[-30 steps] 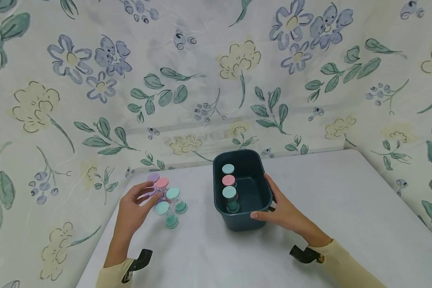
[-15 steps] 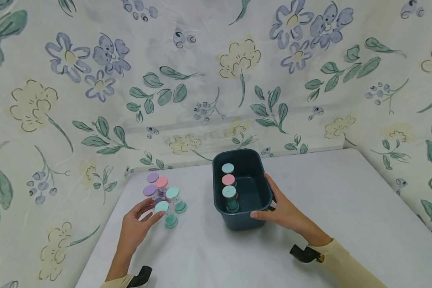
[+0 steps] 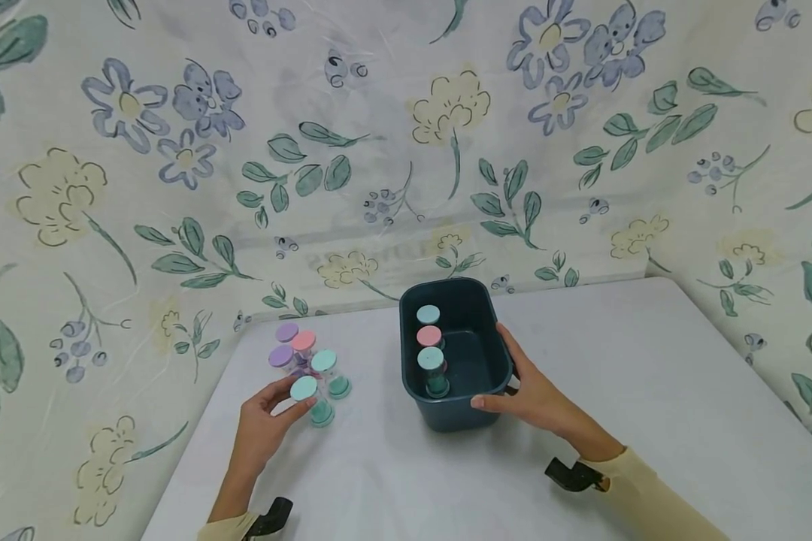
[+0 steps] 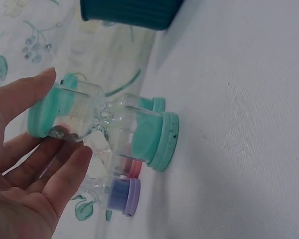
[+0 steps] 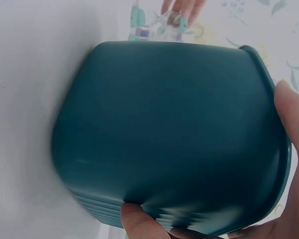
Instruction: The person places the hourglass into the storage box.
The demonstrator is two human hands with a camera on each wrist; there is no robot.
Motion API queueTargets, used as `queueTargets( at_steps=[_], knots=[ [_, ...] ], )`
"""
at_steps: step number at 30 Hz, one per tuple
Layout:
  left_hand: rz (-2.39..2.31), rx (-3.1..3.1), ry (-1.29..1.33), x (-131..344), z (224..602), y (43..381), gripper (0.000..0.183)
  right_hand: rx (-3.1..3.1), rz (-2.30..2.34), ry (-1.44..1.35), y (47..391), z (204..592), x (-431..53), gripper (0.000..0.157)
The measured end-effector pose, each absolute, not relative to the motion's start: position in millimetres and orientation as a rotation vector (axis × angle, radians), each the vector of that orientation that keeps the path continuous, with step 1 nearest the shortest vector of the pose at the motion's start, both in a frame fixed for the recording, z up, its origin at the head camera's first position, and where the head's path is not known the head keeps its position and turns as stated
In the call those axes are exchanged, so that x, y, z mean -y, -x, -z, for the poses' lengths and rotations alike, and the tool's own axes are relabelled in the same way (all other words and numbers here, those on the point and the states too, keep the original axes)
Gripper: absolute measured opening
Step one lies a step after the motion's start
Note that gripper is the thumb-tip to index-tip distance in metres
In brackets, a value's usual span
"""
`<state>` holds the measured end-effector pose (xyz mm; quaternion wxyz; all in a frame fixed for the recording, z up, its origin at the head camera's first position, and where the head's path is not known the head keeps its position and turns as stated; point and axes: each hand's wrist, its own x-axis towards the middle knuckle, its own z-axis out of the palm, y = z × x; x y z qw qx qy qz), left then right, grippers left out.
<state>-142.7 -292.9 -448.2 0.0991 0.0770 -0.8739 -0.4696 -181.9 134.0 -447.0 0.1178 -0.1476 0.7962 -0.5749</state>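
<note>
Starting with the left hand (image 3: 264, 424): grasping the nearest mint hourglass (image 4: 124, 129) round its upper cap, thumb against one side, bent fingers on the other, though can't tell how tightly. Looks upright on the white table (image 3: 392, 481), with a mint-coloured fill in the lower bulb. Just behind and slightly right, can spot a second mint hourglass (image 3: 331, 373), then a pink hourglass (image 3: 304, 342) past that. Add a nearer purple hourglass (image 3: 281, 356) close beyond the fingertips and a farther purple hourglass (image 3: 287, 332) at the back of the bunch. Pretty closely packed, hard to say about actual touching.

Over on the other side, see the right hand (image 3: 531, 394) gripping the dark teal bin (image 3: 449, 417) at its near right corner, thumb at the rim and fingers against the outer wall. Inside, count three more in a row along the left wall: a mint one (image 3: 434, 373) nearest, a pink one (image 3: 429, 336) in the middle, another mint one (image 3: 428, 314) farthest back.

Further out, notice black brackets (image 3: 274, 515) at both wrists, pale yellow sleeves (image 3: 649, 488), and a white backdrop (image 3: 406, 135) printed with flowers and green leaves behind the table
</note>
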Motion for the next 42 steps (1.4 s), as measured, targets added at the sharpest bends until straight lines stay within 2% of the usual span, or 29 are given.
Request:
queueTargets(
  at_steps=[11,27,42],
  knots=[
    [1.471,2.447,-0.252,290.2,450.0,135.8,0.053,-2.33,1.656,0.414,178.0,448.7,-131.4,0.117],
    [1.747,2.215,-0.065,257.9,404.2,145.3,0.052,-2.34,1.67,0.417,181.8,446.4,-133.4,0.116],
    [1.847,2.103,0.25,210.7,357.4,159.3,0.045,-2.335,1.681,0.426,181.1,445.8,-134.2,0.115]
  ],
)
